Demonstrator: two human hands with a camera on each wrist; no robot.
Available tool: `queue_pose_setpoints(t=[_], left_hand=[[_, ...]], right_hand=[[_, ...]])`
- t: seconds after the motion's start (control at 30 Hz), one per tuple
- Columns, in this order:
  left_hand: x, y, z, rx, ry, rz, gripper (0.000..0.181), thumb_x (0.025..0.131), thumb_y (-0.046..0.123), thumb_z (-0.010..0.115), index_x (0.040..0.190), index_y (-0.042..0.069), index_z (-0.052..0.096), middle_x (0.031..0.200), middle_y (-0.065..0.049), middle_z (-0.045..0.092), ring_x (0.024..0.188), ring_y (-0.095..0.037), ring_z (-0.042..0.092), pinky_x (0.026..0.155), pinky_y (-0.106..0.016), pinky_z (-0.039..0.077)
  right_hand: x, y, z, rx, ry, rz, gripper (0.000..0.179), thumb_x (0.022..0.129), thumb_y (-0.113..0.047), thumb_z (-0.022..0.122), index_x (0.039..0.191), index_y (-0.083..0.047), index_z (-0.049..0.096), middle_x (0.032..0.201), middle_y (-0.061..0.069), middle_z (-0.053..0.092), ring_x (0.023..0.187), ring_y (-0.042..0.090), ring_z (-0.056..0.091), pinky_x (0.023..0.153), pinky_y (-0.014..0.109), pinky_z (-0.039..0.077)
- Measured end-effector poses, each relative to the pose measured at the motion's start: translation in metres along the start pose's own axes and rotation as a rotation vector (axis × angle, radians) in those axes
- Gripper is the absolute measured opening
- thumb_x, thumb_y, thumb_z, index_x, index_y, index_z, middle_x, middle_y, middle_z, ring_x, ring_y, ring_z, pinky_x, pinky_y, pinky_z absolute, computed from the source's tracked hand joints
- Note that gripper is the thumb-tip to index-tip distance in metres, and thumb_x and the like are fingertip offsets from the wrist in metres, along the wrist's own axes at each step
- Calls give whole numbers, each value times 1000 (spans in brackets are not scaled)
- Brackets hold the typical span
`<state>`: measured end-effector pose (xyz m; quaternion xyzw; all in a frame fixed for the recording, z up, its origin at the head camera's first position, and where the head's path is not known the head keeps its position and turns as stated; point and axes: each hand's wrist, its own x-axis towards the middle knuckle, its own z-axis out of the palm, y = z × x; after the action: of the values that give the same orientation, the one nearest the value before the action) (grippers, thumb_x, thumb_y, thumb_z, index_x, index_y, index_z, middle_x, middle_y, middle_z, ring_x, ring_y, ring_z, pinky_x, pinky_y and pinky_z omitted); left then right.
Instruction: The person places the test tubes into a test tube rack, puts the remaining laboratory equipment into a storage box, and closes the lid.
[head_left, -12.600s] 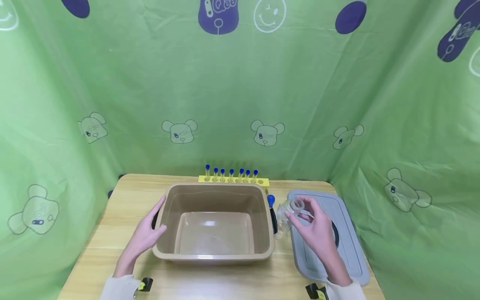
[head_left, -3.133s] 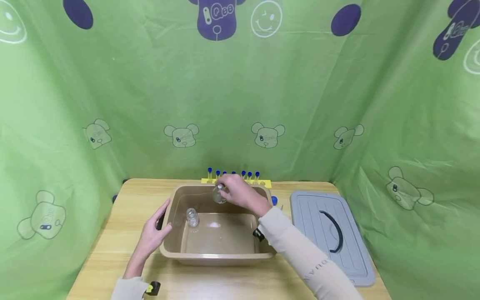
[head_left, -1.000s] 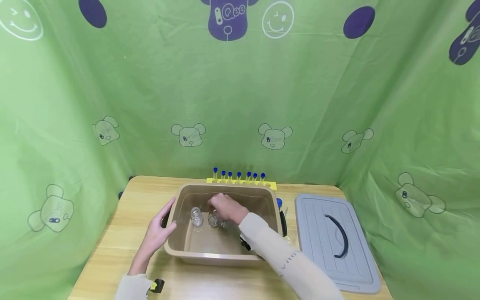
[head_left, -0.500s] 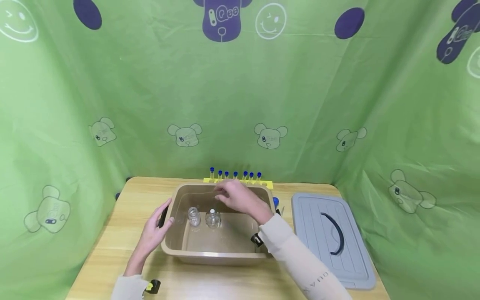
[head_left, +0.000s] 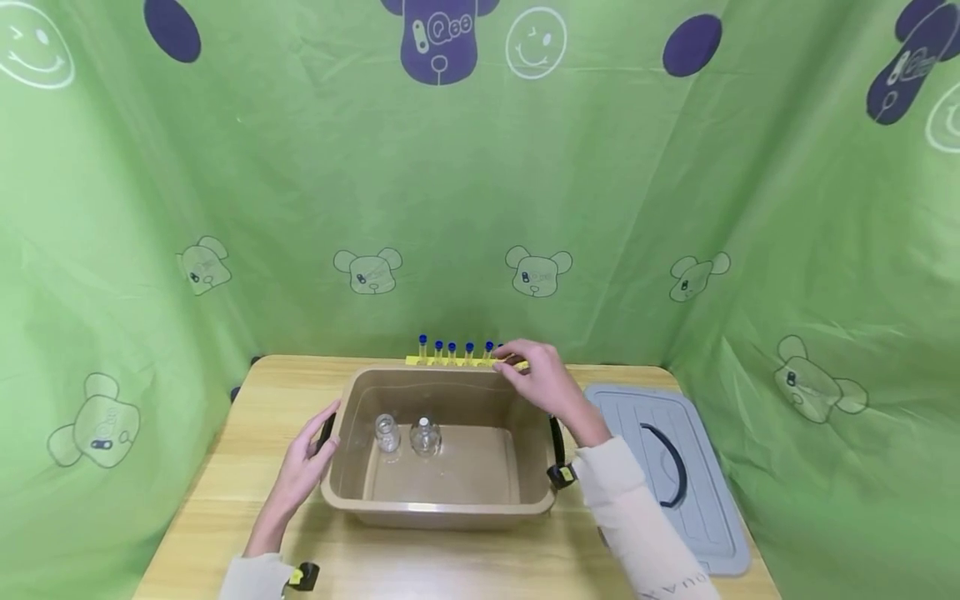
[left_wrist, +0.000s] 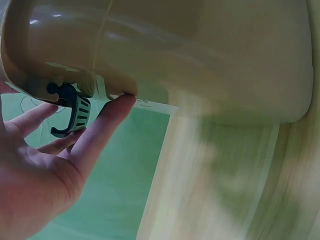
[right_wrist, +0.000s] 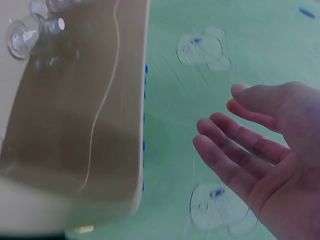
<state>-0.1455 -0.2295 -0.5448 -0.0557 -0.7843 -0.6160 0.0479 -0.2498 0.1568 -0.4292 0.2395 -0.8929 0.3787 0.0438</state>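
A brown plastic bin stands on the table. Inside, toward the left, are a clear glass jar and, beside it, a round glass flask with a white top. My left hand rests at the bin's left side, its thumb against the outer wall and fingers around the black handle without curling tightly. Over the back right rim hovers my right hand, palm bare and fingers loosely bent in the right wrist view. It overlaps part of the row of blue-capped tubes.
Behind the bin, a yellow rack holds several tubes. A grey lid with a black handle lies on the right of the wooden table. Green printed curtains enclose the back and sides.
The right hand earlier held the jar outside the bin, then lowered the flask beside it. It has let go of the flask and moved up and right. The left hand stays at the side.
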Motion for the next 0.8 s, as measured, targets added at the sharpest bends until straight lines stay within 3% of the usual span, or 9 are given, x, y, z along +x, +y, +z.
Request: queue_pose_setpoints(t=[0.2, 0.4, 0.6, 0.8], left_hand=[[-1, -3, 1, -22, 9, -24, 53, 105, 4, 51, 157, 9, 40, 162, -22, 33, 115, -51, 62, 85, -28, 59], [-2, -6, 1, -53, 12, -55, 52, 106, 7, 52, 157, 11, 42, 162, -21, 34, 116, -49, 62, 83, -28, 60], [-4, -5, 0, -80, 5, -90, 52, 106, 10, 55, 157, 12, 43, 160, -24, 37, 115, -49, 62, 78, -32, 62], [-3, -5, 0, -84, 9, -94, 52, 106, 10, 56, 156, 12, 44, 159, -23, 38, 111, -46, 65, 75, -32, 62]], right_hand=[[-24, 23, -16, 10, 79, 85, 22, 98, -9, 70, 117, 0, 72, 116, 16, 72, 101, 30, 71, 80, 33, 64], [-53, 48, -18, 64, 131, 190, 23, 101, -12, 67, 122, -4, 71, 119, 14, 71, 107, 33, 69, 87, 43, 62], [-81, 80, -12, 57, 209, 195, 22, 98, -4, 69, 118, 1, 72, 114, 19, 73, 101, 35, 71, 85, 46, 62], [-109, 107, 2, -14, 186, 190, 27, 90, 4, 73, 118, 7, 70, 113, 24, 71, 99, 40, 70, 83, 45, 63]])
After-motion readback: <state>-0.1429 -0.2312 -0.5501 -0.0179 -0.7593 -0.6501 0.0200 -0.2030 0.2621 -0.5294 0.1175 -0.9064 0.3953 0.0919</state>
